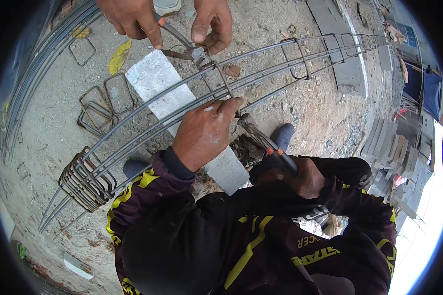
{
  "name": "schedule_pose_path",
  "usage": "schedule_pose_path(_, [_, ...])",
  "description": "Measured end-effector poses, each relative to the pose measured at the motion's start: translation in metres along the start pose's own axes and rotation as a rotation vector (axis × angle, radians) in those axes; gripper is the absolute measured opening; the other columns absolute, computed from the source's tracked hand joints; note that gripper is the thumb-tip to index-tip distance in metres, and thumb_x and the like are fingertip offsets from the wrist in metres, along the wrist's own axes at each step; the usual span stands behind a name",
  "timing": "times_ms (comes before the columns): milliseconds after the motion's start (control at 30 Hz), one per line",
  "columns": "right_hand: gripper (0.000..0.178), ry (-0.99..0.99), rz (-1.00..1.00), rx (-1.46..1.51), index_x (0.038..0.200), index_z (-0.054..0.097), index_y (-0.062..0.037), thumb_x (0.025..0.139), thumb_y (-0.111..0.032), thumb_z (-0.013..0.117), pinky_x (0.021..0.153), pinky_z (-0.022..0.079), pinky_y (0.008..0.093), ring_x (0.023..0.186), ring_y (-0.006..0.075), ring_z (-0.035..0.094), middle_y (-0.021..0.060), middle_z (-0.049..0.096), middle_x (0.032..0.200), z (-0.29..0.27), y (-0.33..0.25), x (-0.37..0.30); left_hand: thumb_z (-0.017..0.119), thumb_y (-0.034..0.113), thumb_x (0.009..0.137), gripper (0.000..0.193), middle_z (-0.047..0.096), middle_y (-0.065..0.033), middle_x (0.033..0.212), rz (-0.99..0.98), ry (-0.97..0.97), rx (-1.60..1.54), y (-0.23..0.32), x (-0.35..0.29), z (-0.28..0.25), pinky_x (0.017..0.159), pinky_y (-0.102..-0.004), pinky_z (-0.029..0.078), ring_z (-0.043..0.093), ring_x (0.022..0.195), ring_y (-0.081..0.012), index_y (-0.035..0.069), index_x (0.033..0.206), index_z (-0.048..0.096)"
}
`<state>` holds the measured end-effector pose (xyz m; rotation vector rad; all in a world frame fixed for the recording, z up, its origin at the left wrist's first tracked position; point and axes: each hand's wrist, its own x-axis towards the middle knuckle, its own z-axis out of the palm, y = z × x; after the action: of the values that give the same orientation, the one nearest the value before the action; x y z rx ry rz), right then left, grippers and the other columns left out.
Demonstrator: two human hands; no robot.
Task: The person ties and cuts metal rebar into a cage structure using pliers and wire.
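Grey steel rods (37, 66) are curving along the far left of the ground, to the left of some loose rectangular stirrups (120, 96). Just below these, a tight row of stirrups (86, 182) is bunching around the lower-left end of the rebar cage (224, 79). The cage is lying in front of you, its long axis slanting from lower left to upper right, its far end narrowing toward the upper right; a pale block (150, 78) is crossing beneath it. Above the block, a co-worker's two hands (212, 27) are holding another pair of pincers (197, 52) beside the cage. Your left hand (204, 130) is resting over the middle rods, its fingers bunching together against a stirrup; how tightly they are gripping, I cannot tell. Near those fingertips, the heads of your pincers (266, 140) are pointing up and left, their long axis running down and right to the handles. Your right hand (305, 179) is clamping its fingers around those handles. Farther right, flat slabs (391, 142) are standing in stacks.
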<state>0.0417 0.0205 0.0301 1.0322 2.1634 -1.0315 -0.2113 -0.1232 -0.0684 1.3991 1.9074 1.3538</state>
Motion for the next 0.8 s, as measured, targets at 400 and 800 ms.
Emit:
schedule_pose_path(400, [0.038,-0.167,0.010,0.239,0.108,0.065,0.0008,0.083,-0.026,0.077,0.073,0.053,0.0445,0.078,0.0343,0.070,0.0198,0.069,0.083,0.003,-0.001,0.004,0.060,0.000,0.093,0.021,0.073,-0.0123,0.092,-0.155,0.065,0.022,0.013,0.012,0.009,0.064,-0.0360,0.053,0.071,0.077,-0.0307,0.010,0.109,0.069])
schedule_pose_path(800, [0.059,0.139,-0.347,-0.137,0.120,0.049,0.0009,0.070,-0.011,0.078,0.066,0.057,0.0415,0.080,0.0342,0.068,0.0174,0.059,0.095,-0.034,-0.026,0.000,0.062,0.000,0.090,0.025,0.072,-0.0124,0.093,-0.114,0.077,0.141,0.011,0.008,0.008,0.061,-0.0371,0.054,0.071,0.076,-0.0312,0.010,0.111,0.068])
